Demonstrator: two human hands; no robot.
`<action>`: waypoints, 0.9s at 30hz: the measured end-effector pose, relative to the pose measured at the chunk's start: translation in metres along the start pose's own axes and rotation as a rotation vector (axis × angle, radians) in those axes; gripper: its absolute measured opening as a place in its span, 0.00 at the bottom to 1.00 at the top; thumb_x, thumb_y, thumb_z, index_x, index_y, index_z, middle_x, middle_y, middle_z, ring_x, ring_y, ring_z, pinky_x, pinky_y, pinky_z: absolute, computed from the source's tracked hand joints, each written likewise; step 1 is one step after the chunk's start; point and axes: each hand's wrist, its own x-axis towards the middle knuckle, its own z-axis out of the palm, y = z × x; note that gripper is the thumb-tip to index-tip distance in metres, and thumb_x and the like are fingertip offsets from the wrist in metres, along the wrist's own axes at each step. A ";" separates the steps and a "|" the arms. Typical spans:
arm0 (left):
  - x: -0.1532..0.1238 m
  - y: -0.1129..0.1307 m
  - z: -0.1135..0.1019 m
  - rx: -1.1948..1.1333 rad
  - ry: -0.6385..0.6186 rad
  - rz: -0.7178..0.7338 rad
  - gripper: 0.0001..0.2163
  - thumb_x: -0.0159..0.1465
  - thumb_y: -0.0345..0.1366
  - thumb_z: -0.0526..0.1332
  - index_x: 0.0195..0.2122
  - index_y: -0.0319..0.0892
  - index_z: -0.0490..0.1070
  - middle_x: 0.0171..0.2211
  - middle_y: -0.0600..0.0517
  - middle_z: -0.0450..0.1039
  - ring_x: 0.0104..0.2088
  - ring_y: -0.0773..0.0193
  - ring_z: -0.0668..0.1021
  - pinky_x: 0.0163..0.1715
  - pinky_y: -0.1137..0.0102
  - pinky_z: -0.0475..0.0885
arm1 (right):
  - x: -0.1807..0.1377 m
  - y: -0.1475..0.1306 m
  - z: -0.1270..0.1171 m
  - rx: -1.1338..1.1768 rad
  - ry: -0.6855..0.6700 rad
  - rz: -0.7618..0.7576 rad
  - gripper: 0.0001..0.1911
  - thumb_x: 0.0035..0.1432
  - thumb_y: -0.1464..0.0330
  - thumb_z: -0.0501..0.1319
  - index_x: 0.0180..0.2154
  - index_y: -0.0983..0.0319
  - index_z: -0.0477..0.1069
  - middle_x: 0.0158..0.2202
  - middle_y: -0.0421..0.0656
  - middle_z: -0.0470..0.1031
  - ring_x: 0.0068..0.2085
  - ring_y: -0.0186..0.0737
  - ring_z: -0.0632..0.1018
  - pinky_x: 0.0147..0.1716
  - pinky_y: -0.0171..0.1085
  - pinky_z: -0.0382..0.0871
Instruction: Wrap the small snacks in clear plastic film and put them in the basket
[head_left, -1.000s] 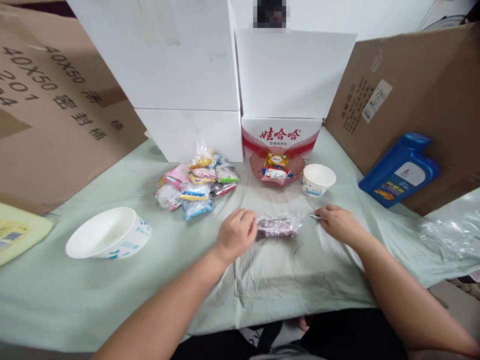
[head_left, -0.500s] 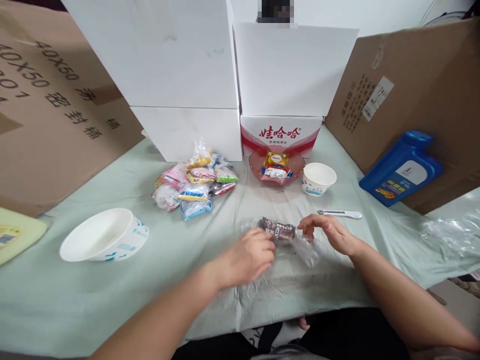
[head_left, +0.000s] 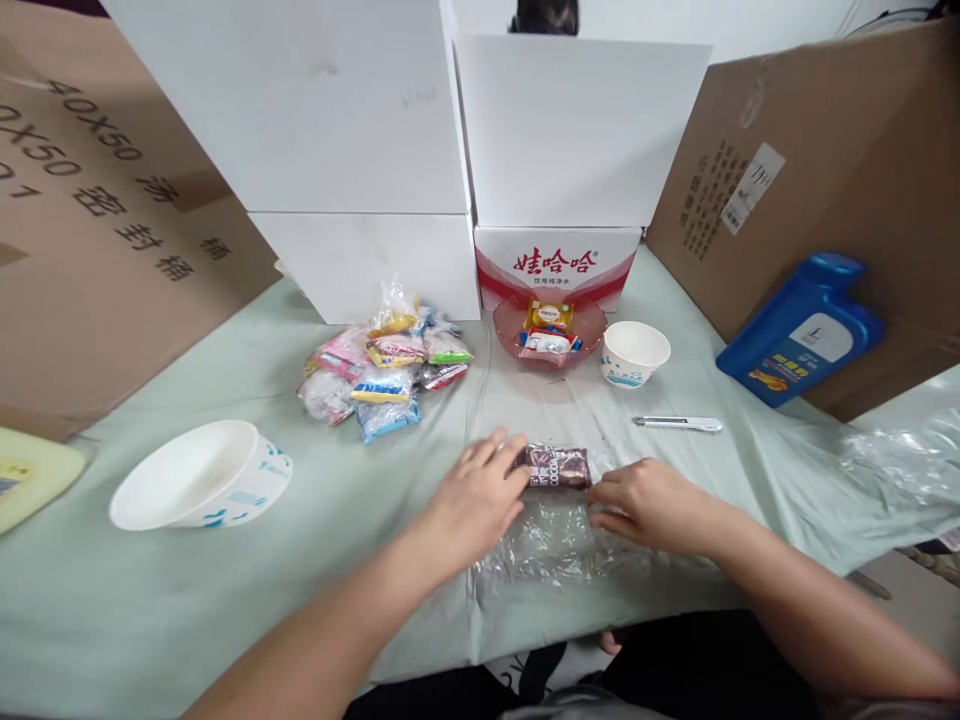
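A dark brown packet of cocoa snack [head_left: 556, 467] lies on a crinkled sheet of clear plastic film [head_left: 551, 545] spread over the cloth. At the packet's left end is my left hand [head_left: 480, 495], palm down with its fingers apart and their tips against that end. My right hand [head_left: 649, 505] rests low over the film at the packet's right end. Its fingers are bent and slightly apart, and its thumb is hidden. Just beyond it lies a white utility knife [head_left: 677, 424].
A pile of film-wrapped snacks [head_left: 386, 365] sits at centre left. A pink glass bowl [head_left: 510, 340] holds several packets beside a small paper bowl [head_left: 626, 370]. A large paper bowl [head_left: 240, 490] stands left, a blue bottle [head_left: 799, 330] right. Boxes [head_left: 360, 265] close off the back.
The film, bunched around the packet and at its right before, now lies spread below it. My left hand has moved slightly up and left; my right hand has come lower and nearer the packet.
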 end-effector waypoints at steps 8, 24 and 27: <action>0.009 -0.044 0.010 -0.222 0.084 -0.213 0.06 0.65 0.33 0.56 0.37 0.44 0.73 0.37 0.51 0.78 0.37 0.60 0.79 0.39 0.65 0.74 | 0.008 0.016 0.010 0.055 0.589 -0.023 0.11 0.65 0.67 0.55 0.48 0.60 0.69 0.43 0.50 0.76 0.44 0.46 0.77 0.43 0.46 0.74; 0.010 -0.017 0.025 -0.168 0.189 -0.023 0.22 0.62 0.35 0.61 0.57 0.44 0.60 0.53 0.43 0.70 0.52 0.52 0.74 0.50 0.56 0.72 | 0.043 0.018 0.053 -0.053 0.439 0.032 0.25 0.61 0.70 0.58 0.60 0.66 0.61 0.55 0.56 0.70 0.52 0.53 0.73 0.50 0.54 0.69; 0.012 -0.025 0.038 -0.171 0.069 -0.071 0.27 0.59 0.35 0.64 0.59 0.44 0.58 0.56 0.42 0.67 0.54 0.50 0.73 0.51 0.55 0.72 | 0.044 0.023 0.050 -0.072 0.462 0.027 0.23 0.65 0.70 0.52 0.61 0.63 0.59 0.52 0.54 0.73 0.49 0.51 0.76 0.46 0.53 0.71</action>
